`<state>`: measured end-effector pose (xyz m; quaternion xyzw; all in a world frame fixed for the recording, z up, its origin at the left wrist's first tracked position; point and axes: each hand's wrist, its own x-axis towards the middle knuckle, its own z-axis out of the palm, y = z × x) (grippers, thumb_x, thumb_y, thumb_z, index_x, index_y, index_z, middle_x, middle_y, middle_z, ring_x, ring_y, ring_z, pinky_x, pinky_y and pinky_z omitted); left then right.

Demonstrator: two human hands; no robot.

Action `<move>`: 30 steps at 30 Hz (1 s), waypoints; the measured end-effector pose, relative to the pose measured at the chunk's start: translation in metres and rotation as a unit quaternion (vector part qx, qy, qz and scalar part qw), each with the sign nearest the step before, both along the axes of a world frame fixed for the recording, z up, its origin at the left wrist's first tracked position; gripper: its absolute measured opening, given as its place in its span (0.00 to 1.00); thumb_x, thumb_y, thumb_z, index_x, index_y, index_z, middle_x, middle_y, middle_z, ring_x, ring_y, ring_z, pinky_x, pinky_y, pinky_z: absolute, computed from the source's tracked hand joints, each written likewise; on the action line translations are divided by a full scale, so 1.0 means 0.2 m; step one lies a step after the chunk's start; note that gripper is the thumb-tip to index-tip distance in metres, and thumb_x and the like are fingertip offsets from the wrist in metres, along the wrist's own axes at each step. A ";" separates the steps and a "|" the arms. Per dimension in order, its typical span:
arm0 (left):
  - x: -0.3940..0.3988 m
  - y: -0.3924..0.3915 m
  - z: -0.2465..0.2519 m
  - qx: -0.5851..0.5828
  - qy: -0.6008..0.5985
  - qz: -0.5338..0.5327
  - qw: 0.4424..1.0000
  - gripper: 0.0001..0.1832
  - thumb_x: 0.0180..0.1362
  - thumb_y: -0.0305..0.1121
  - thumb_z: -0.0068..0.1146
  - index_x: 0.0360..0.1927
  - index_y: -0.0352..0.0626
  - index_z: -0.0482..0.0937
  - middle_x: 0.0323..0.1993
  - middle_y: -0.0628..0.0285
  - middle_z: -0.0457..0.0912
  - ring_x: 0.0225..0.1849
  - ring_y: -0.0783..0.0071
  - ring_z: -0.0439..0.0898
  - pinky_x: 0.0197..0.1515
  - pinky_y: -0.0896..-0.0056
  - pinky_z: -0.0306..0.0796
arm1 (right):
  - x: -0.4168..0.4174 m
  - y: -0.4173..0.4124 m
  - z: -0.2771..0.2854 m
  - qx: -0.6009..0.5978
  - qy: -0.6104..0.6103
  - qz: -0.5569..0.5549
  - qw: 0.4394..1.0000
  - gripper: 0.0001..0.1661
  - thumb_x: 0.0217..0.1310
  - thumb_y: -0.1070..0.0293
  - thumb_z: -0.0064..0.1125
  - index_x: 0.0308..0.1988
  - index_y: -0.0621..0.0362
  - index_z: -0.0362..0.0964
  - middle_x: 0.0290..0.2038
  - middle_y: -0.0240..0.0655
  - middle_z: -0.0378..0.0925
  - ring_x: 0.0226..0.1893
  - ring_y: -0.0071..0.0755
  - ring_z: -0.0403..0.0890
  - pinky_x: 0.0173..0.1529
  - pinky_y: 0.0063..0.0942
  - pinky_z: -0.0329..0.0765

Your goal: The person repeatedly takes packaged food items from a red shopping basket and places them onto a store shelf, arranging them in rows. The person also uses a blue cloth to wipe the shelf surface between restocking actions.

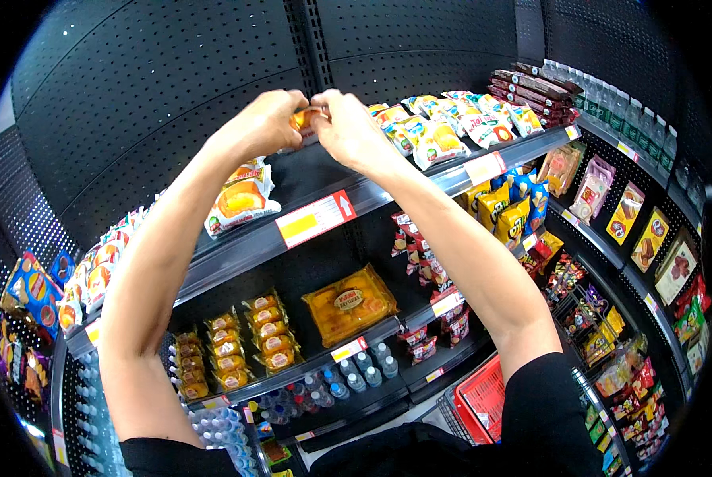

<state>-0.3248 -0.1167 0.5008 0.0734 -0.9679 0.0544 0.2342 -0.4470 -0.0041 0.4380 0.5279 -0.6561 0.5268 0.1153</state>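
Above the top shelf [254, 253], my left hand [269, 122] and my right hand [347, 128] meet around a small wrapped bread packet [302, 121]. Its orange and white wrapper shows between the fingers; the rest is hidden by them. Below my left hand, a white packet of bread [240, 200] with an orange picture lies on the shelf, partly behind my forearm. To the right of my right hand, several similar bread packets [442, 140] lie in a loose group along the same shelf.
A pegboard wall [171, 71] stands behind the shelf. Price labels [315, 219] line its front edge. On the lower shelf are rows of small cakes [272, 331] and a large yellow pack [350, 307]. Plastic bottles [365, 369] stand lower. A red basket [481, 396] is at lower right.
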 end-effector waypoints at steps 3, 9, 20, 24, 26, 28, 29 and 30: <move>0.17 0.17 0.04 -0.068 0.083 -0.028 0.994 0.27 0.51 0.25 0.61 0.58 0.36 0.76 0.50 0.47 0.79 0.53 0.51 0.79 0.59 0.59 0.72 | 0.08 0.15 0.00 -0.172 0.024 0.033 0.984 0.26 0.66 0.64 0.61 0.58 0.68 0.70 0.50 0.57 0.77 0.49 0.52 0.82 0.55 0.41 0.79; 0.43 0.66 -0.11 -0.071 0.218 -0.118 0.966 0.31 0.52 0.19 0.59 0.63 0.42 0.75 0.49 0.52 0.77 0.51 0.56 0.80 0.54 0.62 0.76 | 0.26 0.62 -0.02 -0.282 -0.124 0.192 0.932 0.43 0.63 0.62 0.70 0.66 0.75 0.59 0.50 0.47 0.77 0.43 0.29 0.81 0.44 0.27 0.82; 0.21 1.06 -0.99 -0.004 0.056 -0.317 0.947 0.30 0.56 0.26 0.58 0.65 0.35 0.71 0.57 0.49 0.75 0.43 0.62 0.78 0.44 0.62 0.71 | 0.30 1.41 -0.87 -0.042 -0.264 0.010 0.963 0.25 0.65 0.71 0.65 0.59 0.64 0.71 0.48 0.36 0.82 0.49 0.22 0.80 0.51 0.23 0.77; 0.16 1.12 -1.17 0.038 0.000 -0.336 0.941 0.34 0.57 0.26 0.60 0.69 0.38 0.67 0.65 0.46 0.70 0.47 0.57 0.78 0.51 0.60 0.70 | 0.22 1.59 -1.29 0.062 -0.266 -0.090 0.958 0.19 0.63 0.69 0.67 0.52 0.65 0.77 0.43 0.36 0.83 0.44 0.25 0.82 0.49 0.25 0.78; 0.15 1.11 -1.15 0.044 0.003 -0.339 0.940 0.35 0.56 0.29 0.63 0.69 0.38 0.67 0.65 0.46 0.70 0.49 0.56 0.78 0.52 0.58 0.70 | 0.21 1.68 -1.50 0.107 -0.314 -0.199 0.922 0.20 0.59 0.69 0.68 0.51 0.64 0.78 0.44 0.44 0.85 0.44 0.35 0.85 0.49 0.31 0.79; 0.17 1.10 -1.03 0.050 -0.002 -0.332 0.942 0.37 0.54 0.31 0.67 0.69 0.38 0.67 0.65 0.45 0.69 0.50 0.55 0.78 0.53 0.57 0.70 | 0.16 1.83 -1.81 0.179 -0.218 -0.283 0.917 0.20 0.57 0.71 0.67 0.50 0.64 0.76 0.42 0.46 0.84 0.44 0.44 0.85 0.50 0.37 0.78; 0.17 1.07 -0.97 0.048 0.011 -0.333 0.941 0.33 0.53 0.31 0.64 0.64 0.35 0.71 0.63 0.44 0.71 0.50 0.56 0.77 0.54 0.60 0.69 | 0.15 1.89 -1.92 0.224 -0.211 -0.314 0.898 0.22 0.57 0.67 0.69 0.50 0.62 0.76 0.41 0.48 0.84 0.44 0.50 0.85 0.49 0.41 0.78; 0.18 1.06 -0.91 0.038 0.009 -0.313 0.949 0.36 0.53 0.32 0.67 0.66 0.37 0.70 0.64 0.45 0.70 0.53 0.55 0.77 0.55 0.58 0.70 | 0.13 1.97 -2.09 0.248 -0.223 -0.346 0.877 0.22 0.57 0.64 0.70 0.49 0.61 0.75 0.40 0.48 0.84 0.44 0.53 0.85 0.48 0.44 0.78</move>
